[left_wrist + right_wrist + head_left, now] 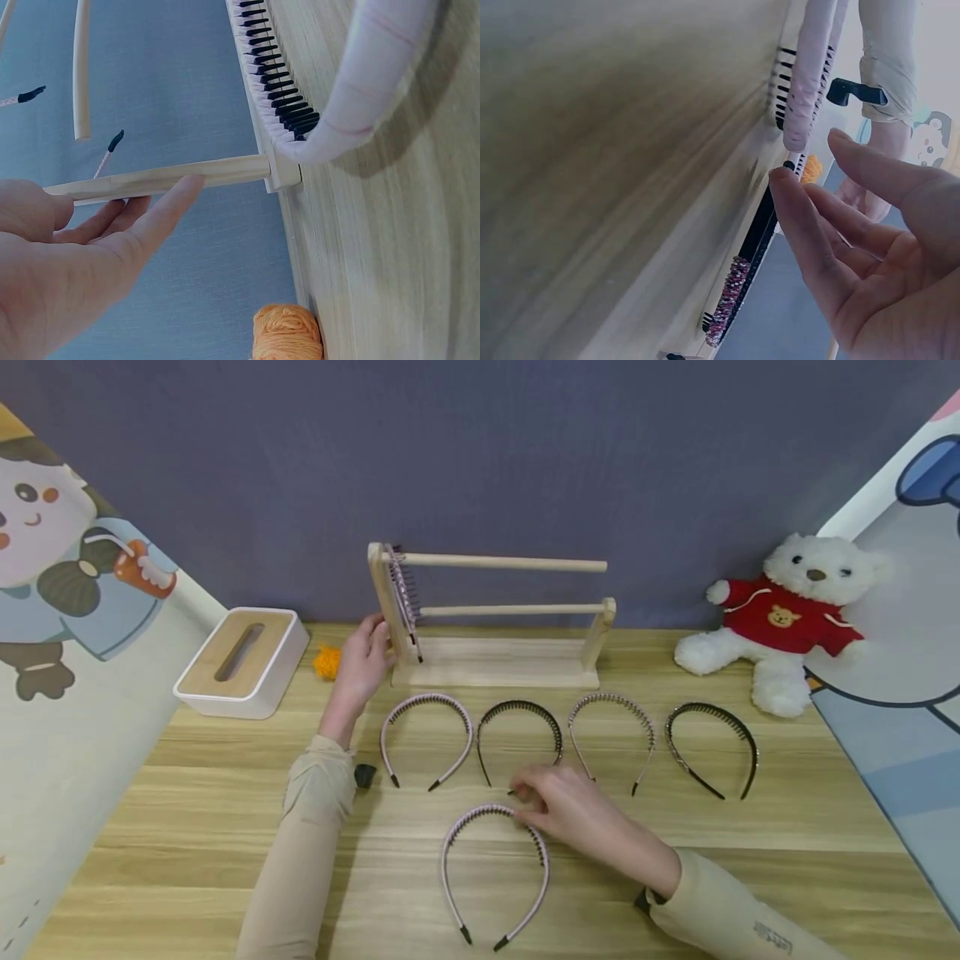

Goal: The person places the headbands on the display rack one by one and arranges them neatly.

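My left hand (362, 660) grips the left upright (232, 170) of a wooden headband rack (510, 672), thumb on one side and fingers on the other. Headbands with teeth (405, 597) hang at the left end of its rods. My right hand (573, 810) hovers by the top of a pale pink headband (447, 868) lying nearest me. In the right wrist view its thumb and fingers (799, 217) stand apart, with nothing pinched between them. Behind it lie another pink headband (468, 737), a black one (557, 735), a pale beaded one (649, 735) and a glittery black one (752, 747).
A white tissue box with a wooden lid (255, 672) stands at the left. An orange yarn ball (327, 662) sits beside the rack. At the right a white teddy bear in a red top (780, 618) leans by the wall. A dark grey panel (480, 460) closes off the back.
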Motion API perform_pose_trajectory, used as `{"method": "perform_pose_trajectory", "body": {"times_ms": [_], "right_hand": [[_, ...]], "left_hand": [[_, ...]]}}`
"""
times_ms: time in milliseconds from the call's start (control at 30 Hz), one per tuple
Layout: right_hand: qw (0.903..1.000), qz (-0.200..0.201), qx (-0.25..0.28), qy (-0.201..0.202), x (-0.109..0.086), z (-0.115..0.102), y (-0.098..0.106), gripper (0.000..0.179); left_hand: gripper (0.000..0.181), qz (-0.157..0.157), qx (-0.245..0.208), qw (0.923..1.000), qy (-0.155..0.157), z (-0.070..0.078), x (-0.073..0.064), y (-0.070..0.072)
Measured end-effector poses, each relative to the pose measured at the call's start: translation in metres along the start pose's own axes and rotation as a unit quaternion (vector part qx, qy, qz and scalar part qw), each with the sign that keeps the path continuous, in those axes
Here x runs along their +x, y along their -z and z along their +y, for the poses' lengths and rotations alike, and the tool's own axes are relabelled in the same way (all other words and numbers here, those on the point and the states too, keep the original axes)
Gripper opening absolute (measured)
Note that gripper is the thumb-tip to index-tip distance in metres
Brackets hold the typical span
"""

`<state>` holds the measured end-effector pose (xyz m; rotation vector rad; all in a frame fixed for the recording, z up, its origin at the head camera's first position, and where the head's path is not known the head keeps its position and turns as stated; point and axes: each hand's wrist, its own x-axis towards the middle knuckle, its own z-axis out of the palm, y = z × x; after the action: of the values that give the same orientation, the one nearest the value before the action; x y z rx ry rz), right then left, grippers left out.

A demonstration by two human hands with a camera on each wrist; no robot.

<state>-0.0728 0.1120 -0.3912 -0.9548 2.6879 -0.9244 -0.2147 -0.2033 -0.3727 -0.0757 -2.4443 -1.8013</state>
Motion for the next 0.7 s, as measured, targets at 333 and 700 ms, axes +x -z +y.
{"method": "perform_pose_trajectory", "body": {"times_ms": [333, 700], "right_hand": [[0.9997, -0.022, -0.007, -0.007, -0.0048, 0.0034, -0.0049, 0.038], [0.9993, -0.030, -0.020, 0.007, -0.0060, 0.0020, -0.0068, 0.039]], "left_hand": [[0.051, -0.002, 0.004, 1.0000, 0.005, -0.0001, 0.0004, 0.0006], [0.051, -0.003, 0.006, 1.0000, 0.007, -0.0003, 0.0016, 0.0002]]}}
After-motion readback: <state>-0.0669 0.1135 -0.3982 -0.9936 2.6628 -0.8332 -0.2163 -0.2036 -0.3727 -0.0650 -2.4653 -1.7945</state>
